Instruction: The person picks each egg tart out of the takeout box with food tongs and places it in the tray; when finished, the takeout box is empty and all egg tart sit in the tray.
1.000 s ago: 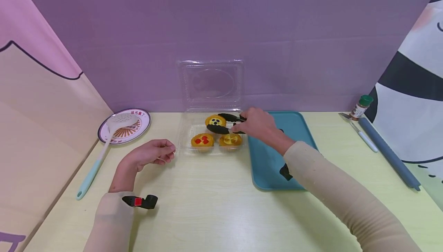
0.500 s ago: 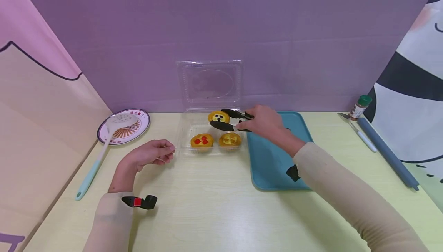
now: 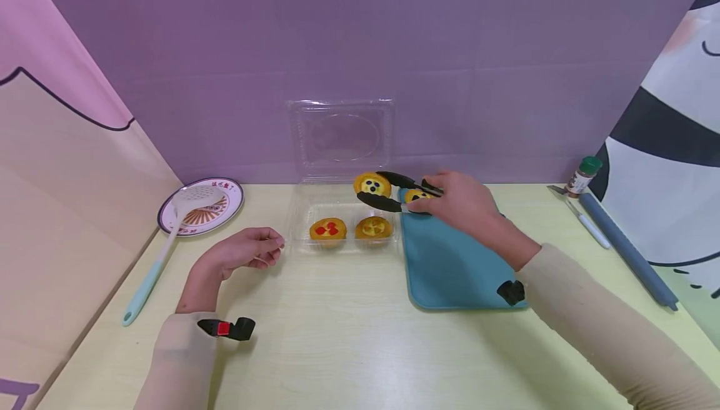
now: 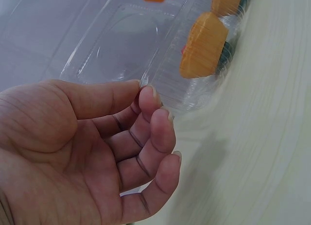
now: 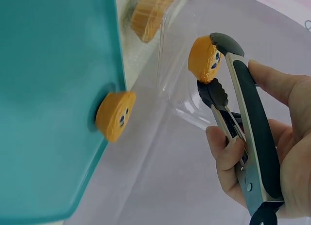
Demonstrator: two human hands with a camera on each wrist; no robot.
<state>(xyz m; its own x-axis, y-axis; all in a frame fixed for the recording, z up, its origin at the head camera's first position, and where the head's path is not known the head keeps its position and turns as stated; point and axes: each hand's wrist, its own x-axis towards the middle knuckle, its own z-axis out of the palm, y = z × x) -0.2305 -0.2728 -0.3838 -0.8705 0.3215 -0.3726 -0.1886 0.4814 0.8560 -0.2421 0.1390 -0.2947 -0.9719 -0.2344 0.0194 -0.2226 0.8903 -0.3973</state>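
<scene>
My right hand [image 3: 464, 204] grips black-tipped tongs [image 5: 255, 132], whose tips pinch a yellow tart with dark berry-like dots [image 3: 372, 185]. The tart hangs over the back right of a clear plastic box [image 3: 306, 210]. Its lid [image 3: 342, 138] stands raised behind. In the box's front part sit a red-topped tart [image 3: 328, 229] and a plain yellow tart [image 3: 374, 228]. Another dotted tart [image 5: 115, 115] lies at the back left of the blue tray [image 3: 450, 272], partly hidden by the tongs in the head view. My left hand [image 3: 247, 250] hovers beside the box's left side, fingers loosely curled.
On the left, a white skimmer [image 3: 149, 288] with a pale blue handle lies across a patterned plate [image 3: 233, 207]. To the right are a green-capped jar [image 3: 585, 175], a small white-handled tool [image 3: 590, 229] and a long grey-blue bar [image 3: 627, 250]. A purple backdrop [image 3: 478, 85] rises behind.
My right hand has lifted the dotted tart with the tongs and moved it right, from the box's back compartment toward the tray. The left hand has stayed in place.
</scene>
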